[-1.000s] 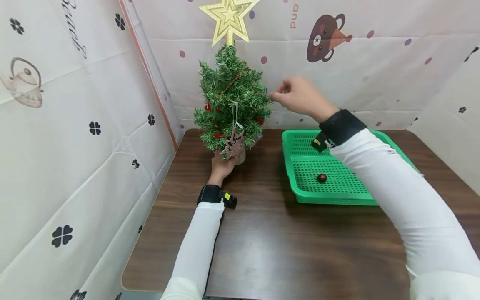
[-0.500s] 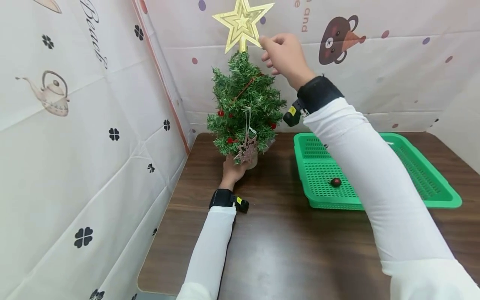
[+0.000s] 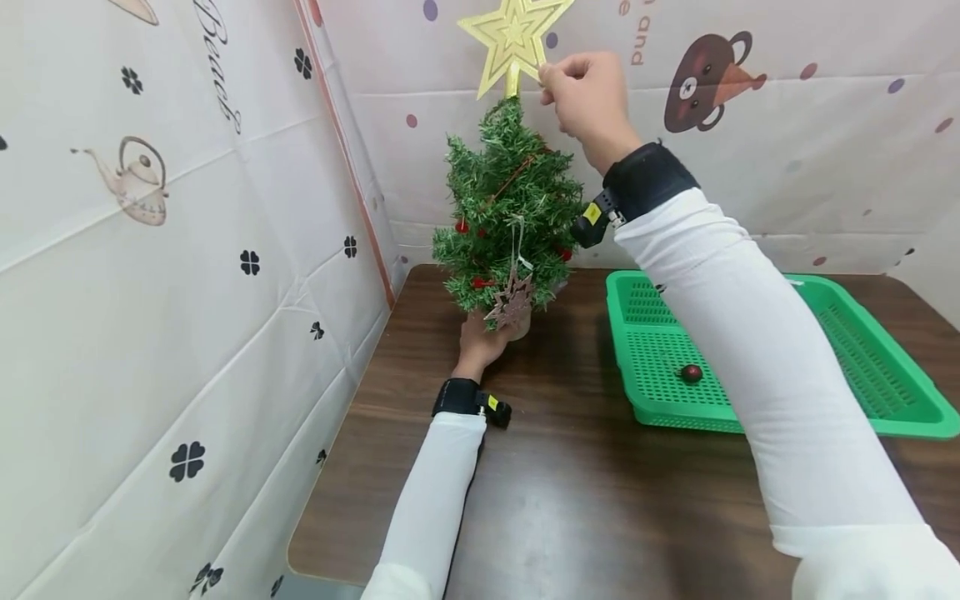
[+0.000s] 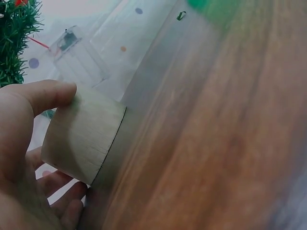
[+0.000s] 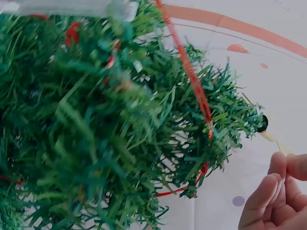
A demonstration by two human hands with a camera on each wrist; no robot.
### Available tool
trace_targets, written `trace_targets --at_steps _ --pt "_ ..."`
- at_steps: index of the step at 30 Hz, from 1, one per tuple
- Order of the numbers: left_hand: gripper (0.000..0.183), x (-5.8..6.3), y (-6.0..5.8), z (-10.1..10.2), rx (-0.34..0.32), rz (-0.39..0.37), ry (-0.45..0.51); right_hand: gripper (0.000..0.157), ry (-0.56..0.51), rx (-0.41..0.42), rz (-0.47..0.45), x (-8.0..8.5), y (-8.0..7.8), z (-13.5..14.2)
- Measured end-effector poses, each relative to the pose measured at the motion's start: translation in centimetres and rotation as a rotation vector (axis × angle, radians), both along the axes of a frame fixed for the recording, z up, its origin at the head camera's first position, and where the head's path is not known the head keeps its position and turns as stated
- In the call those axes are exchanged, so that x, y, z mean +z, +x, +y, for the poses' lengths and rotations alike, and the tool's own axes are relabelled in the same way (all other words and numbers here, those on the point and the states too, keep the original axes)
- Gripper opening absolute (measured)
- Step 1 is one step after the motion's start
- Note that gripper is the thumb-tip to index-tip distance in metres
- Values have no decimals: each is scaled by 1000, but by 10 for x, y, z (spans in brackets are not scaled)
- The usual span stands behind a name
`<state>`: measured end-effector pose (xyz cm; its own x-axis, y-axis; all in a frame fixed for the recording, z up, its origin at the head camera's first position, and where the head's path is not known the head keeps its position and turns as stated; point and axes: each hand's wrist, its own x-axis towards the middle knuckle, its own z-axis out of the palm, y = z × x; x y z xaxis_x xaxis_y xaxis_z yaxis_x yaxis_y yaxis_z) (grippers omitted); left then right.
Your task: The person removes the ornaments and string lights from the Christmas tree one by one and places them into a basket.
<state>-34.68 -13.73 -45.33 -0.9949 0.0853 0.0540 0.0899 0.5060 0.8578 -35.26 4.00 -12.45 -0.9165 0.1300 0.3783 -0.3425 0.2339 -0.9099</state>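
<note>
A small green Christmas tree (image 3: 510,196) stands at the back of the table, a gold star (image 3: 514,33) on its top. With thumb and fingers, my right hand (image 3: 596,96) pinches the star's lower right point; the right wrist view shows the fingertips (image 5: 278,163) together on a thin yellow edge. My left hand (image 3: 482,343) grips the tree's round pale base (image 4: 88,136), its thumb on one side and fingers curled round the other. A brownish starburst ornament (image 3: 512,302) hangs low on a white ribbon, in front of the base. Red trimmings (image 3: 482,283) dot the branches.
To the right, a green plastic basket (image 3: 637,414) holds a dark red bauble (image 3: 691,374); my right sleeve hides part of it. A clear plastic box (image 4: 79,57) on a red wire sits behind the base. Patterned cloth (image 3: 247,350) hangs at the left and back.
My right hand has risen from beside the branches to the star and now pinches its lower right point. My left hand stays on the base. The whole head view has shifted.
</note>
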Motion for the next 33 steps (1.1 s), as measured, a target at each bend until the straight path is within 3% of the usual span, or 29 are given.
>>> trace_targets --at_steps 7,13,16,23,28,33 --pt "90 0 1 2 -2 -82 -54 25 -36 -80 45 2 -2 0" --pt "90 -1 0 5 -15 -61 -50 29 -80 -150 126 12 6 12" --pt "89 0 -3 3 -13 -44 -49 30 -96 -143 152 13 15 17" --pt "90 0 -8 -1 -7 -68 -86 20 -72 -135 116 3 25 43" --pt "91 3 -9 -3 -4 -68 -52 14 -90 -160 94 -6 31 70" --pt "93 1 -9 -5 -11 -77 -27 14 -127 -131 105 -13 38 91"
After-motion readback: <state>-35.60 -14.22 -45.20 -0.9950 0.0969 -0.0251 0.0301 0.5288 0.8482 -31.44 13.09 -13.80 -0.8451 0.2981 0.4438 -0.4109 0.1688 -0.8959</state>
